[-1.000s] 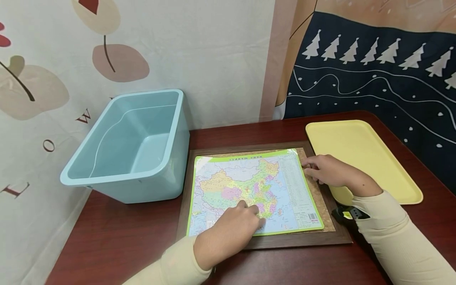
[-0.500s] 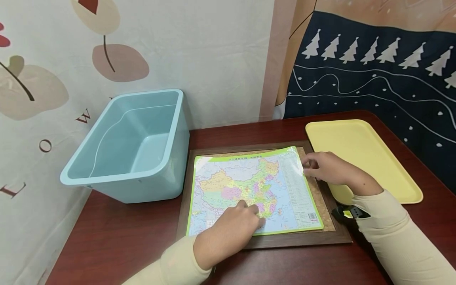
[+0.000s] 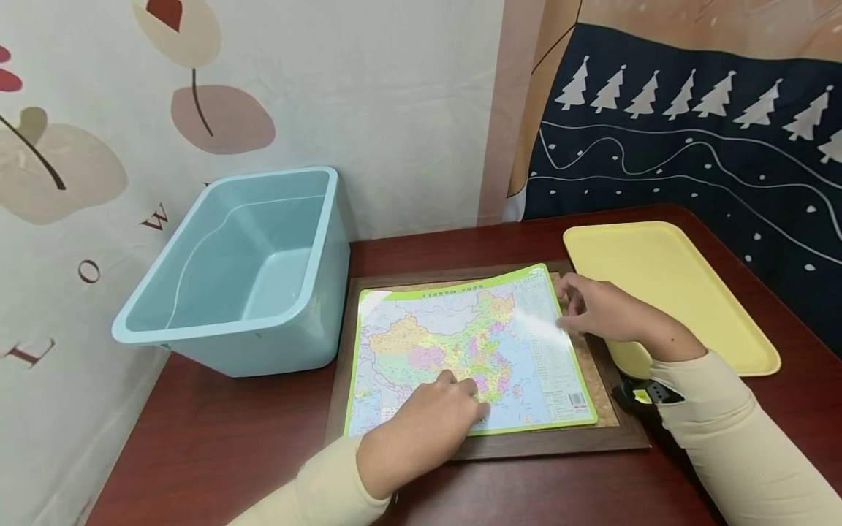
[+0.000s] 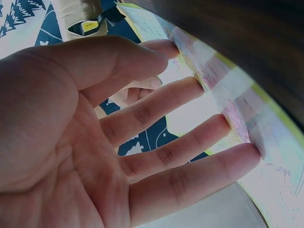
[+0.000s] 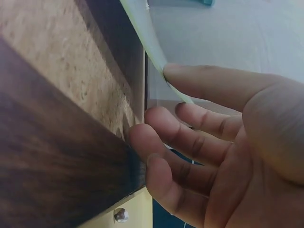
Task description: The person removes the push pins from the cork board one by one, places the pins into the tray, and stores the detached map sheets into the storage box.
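A green-bordered map (image 3: 434,351) of China, a thin glossy sheet, lies over a brown-framed cork board (image 3: 559,438). Its upper right corner curves up off the cork. My left hand (image 3: 427,424) rests its fingertips on the lower middle of the map; in the left wrist view those fingers (image 4: 190,183) are spread and nearly straight. At the map's right edge, my right hand (image 3: 601,310) pinches the sheet. The right wrist view shows the thumb (image 5: 204,80) on the lifted map edge (image 5: 152,52), with the index fingertip just behind it and the other fingers loosely curled beneath.
A light blue plastic tub (image 3: 230,256) stands left of the board against the cloth-covered wall. To the right, a yellow tray (image 3: 671,285) lies flat on the dark red table (image 3: 217,438), under the right forearm. A dark wristband (image 3: 651,393) circles the right wrist.
The map's upper right corner has risen from nearly flat to curved upward. My right hand has lifted slightly with the edge. My left hand stays in place on the map.
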`<state>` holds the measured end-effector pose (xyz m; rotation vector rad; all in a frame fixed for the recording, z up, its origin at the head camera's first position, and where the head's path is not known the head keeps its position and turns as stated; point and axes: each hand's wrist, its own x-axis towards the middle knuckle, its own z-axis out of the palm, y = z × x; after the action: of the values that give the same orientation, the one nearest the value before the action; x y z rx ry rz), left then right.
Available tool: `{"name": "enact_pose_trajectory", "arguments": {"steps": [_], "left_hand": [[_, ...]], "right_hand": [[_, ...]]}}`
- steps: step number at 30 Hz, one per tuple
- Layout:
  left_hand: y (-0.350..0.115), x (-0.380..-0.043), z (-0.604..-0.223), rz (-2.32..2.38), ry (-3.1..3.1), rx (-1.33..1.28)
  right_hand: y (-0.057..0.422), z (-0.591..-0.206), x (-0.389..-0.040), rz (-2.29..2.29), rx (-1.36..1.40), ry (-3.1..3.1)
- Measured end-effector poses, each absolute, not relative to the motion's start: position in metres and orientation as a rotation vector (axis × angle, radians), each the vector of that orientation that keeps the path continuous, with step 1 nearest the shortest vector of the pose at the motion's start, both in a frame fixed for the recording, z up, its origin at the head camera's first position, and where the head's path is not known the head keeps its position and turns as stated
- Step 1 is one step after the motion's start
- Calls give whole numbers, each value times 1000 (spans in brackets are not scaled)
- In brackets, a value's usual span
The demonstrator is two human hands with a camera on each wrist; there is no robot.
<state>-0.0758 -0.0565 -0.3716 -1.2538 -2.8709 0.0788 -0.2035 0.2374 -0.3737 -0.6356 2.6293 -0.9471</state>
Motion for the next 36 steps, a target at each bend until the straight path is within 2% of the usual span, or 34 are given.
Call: {"name": "enact_pose_trajectory", "arguments": {"steps": [26,30,36], "left_hand": [[-67,-80,-365,-72,-2931,-1270],[-77,-84,-355,-125,-2899,-1187],[-98,-86,-342,-155,-2646,-877]], "right_hand": [[231,-375,-204,-1198,-554,2381],[231,-375,-204,-1205,-555,2376],[230,-373,-202,-1219,-554,2366]]}}
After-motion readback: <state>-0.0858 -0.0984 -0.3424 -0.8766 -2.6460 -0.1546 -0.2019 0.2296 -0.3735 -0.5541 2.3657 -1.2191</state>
